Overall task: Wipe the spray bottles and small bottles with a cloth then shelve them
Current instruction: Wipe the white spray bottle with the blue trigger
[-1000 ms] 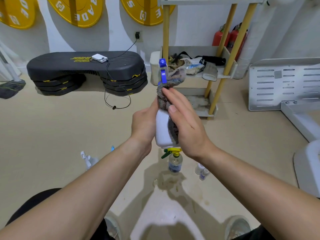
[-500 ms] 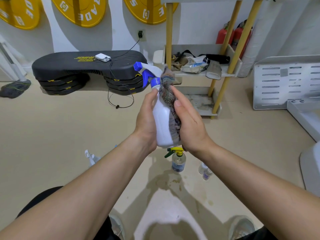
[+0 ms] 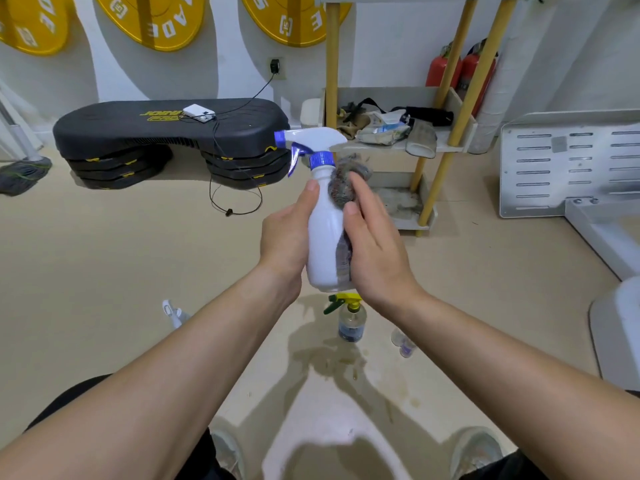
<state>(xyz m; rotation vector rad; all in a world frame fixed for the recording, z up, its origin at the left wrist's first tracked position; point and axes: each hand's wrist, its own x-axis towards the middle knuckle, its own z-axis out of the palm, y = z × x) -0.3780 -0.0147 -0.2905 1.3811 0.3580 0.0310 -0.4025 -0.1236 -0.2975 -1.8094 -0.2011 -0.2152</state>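
Note:
My left hand (image 3: 285, 233) grips a white spray bottle (image 3: 322, 233) with a blue collar and white-blue trigger head, held upright in mid-air, nozzle pointing left. My right hand (image 3: 375, 252) presses a grey cloth (image 3: 343, 188) flat against the bottle's right side. On the floor below stand a clear spray bottle with a yellow-green head (image 3: 351, 320) and two small bottles (image 3: 403, 342). Another clear spray bottle (image 3: 175, 313) lies on the floor to the left, partly hidden by my left forearm. The yellow-legged shelf rack (image 3: 434, 143) stands behind.
The rack's middle shelf holds rags, packets and a black strap. A black aerobic step stack (image 3: 173, 143) with a charger and cable sits at the left. Red fire extinguishers (image 3: 446, 67) stand behind the rack. A white metal panel (image 3: 571, 168) leans at right. My shoes (image 3: 474, 452) show at the bottom.
The bottle has been turned so its trigger head now points left and stands clear. The cloth has slid off the neck to the bottle's right side under my flattened right hand.

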